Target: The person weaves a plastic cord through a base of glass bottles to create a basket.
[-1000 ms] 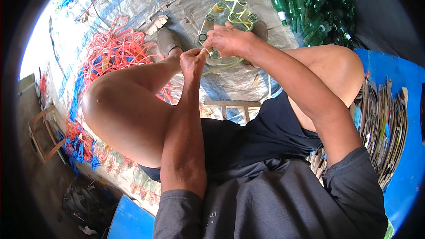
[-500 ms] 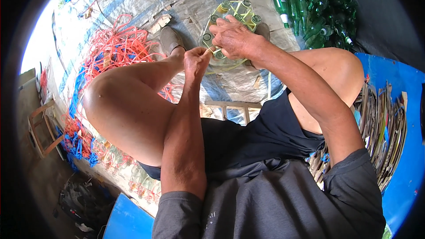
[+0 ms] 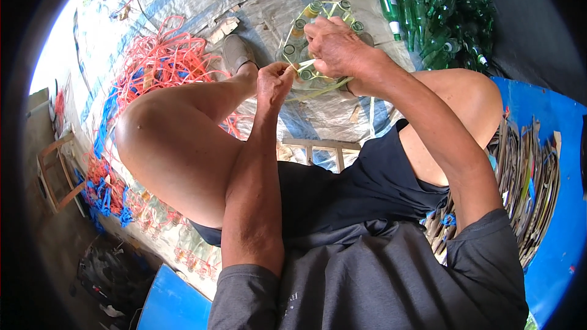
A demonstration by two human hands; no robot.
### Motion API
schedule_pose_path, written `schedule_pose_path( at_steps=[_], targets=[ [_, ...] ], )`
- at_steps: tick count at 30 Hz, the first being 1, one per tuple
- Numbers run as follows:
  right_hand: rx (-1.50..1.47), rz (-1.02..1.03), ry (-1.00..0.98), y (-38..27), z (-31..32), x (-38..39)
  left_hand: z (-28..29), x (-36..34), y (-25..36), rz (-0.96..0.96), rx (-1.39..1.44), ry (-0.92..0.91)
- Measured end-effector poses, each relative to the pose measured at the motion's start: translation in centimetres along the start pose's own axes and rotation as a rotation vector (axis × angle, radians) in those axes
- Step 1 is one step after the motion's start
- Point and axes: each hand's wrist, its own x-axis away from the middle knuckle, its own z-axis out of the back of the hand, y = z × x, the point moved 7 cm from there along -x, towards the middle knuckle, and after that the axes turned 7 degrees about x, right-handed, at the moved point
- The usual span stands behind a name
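Observation:
Between my feet stands a cluster of several clear glass bottles [image 3: 288,51], upright, their open mouths facing up. A pale yellow-green plastic strap [image 3: 321,90] runs around the group and across the bottle necks. At the near left edge of the cluster, my left hand [image 3: 274,83] is closed, pinching the strap between thumb and fingers. My right hand [image 3: 337,47] reaches over the bottles with its fingers curled, gripping a strand of the same strap just right of the left hand. It covers some of the bottles.
A heap of pink-red plastic straps [image 3: 165,67] lies left of my foot. Many green bottles [image 3: 422,15] are piled at the far right. Flattened cardboard [image 3: 529,183] stands stacked beside a blue panel [image 3: 553,107]. A wooden frame [image 3: 55,171] leans at the left.
My right hand has moved slightly right, away from the left hand, drawing the strap between them. My left hand stays nearly in place.

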Motion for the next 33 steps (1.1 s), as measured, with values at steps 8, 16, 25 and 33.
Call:
schedule_pose_path(
  at_steps=[8,16,25,33],
  targets=[
    [-0.044,-0.066,-0.026,1.4,-0.1,0.3,-0.3,0.0,-0.1,0.019,-0.016,-0.036],
    [-0.013,-0.121,-0.015,3.0,-0.9,0.8,-0.5,0.4,0.3,0.056,-0.044,-0.033],
    [-0.088,-0.121,0.054,4.2,-2.3,0.6,-0.7,0.4,0.8,0.013,-0.136,0.0],
    [-0.108,-0.206,0.016,4.4,-2.5,-0.2,-0.8,0.2,0.3,-0.016,-0.09,0.023]
  ],
)
